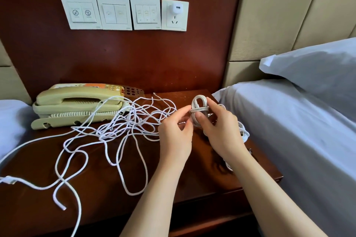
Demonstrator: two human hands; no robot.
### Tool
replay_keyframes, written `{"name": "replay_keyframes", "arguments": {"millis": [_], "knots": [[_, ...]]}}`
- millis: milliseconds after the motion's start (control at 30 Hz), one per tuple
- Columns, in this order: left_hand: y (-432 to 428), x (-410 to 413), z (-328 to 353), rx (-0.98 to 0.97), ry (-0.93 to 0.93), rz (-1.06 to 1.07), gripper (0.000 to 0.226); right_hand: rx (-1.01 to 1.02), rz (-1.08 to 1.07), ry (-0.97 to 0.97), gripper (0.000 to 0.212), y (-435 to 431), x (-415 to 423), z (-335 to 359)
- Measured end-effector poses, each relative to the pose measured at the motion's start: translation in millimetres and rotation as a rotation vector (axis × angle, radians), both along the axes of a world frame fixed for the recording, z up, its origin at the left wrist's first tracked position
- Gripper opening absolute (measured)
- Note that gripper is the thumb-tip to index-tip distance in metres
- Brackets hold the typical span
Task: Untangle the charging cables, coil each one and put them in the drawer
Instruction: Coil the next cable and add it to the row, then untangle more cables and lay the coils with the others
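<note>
Left hand (pixel 175 134) and right hand (pixel 221 131) pinch the coiled cable (pixel 199 105), upright between them. The tangled cables (pixel 123 123) lie leftward, nearer the left hand.

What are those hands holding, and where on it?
A coiled cable. The right hand grips its lower half, thumb in front; the left hand pinches the wrap round its middle, at the left side.

Both hands pinching a coiled white cable (pixel 199 110), left hand (pixel 176 136), right hand (pixel 221 131), tangled cables (pixel 115 131) on nightstand (pixel 173 184)
</note>
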State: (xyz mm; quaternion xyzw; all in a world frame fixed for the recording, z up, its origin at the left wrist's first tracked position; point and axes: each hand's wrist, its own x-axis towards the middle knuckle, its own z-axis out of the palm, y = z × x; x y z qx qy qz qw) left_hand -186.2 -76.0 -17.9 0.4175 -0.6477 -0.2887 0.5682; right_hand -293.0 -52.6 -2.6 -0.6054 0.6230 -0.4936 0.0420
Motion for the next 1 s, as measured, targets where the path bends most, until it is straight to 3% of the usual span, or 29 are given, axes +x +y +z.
{"name": "replay_keyframes", "arguments": {"millis": [133,300,433,500,633,767,1000], "knots": [[0,5,0,-0.014,0.026,0.018,0.033,0.011,0.074,-0.045,0.017,-4,5,3],[6,11,3,-0.001,0.029,-0.048,0.033,0.061,0.166,-0.097,0.02,-7,1,7],[6,14,9,0.048,0.028,-0.178,0.036,0.08,0.204,-0.134,0.003,-11,-5,8],[5,14,11,0.05,-0.021,-0.177,0.036,0.053,0.159,-0.124,0.005,-13,-9,6],[2,11,0,0.131,-0.308,-0.046,0.038,0.063,0.017,-0.118,0.031,-18,-20,16],[2,10,-18,0.084,-0.841,-0.053,0.041,0.281,-0.061,0.155,0.038,-47,-24,27],[-5,36,-19,0.036,-0.995,0.095,0.036,0.531,-0.073,0.476,0.043,-80,-3,21]]}}
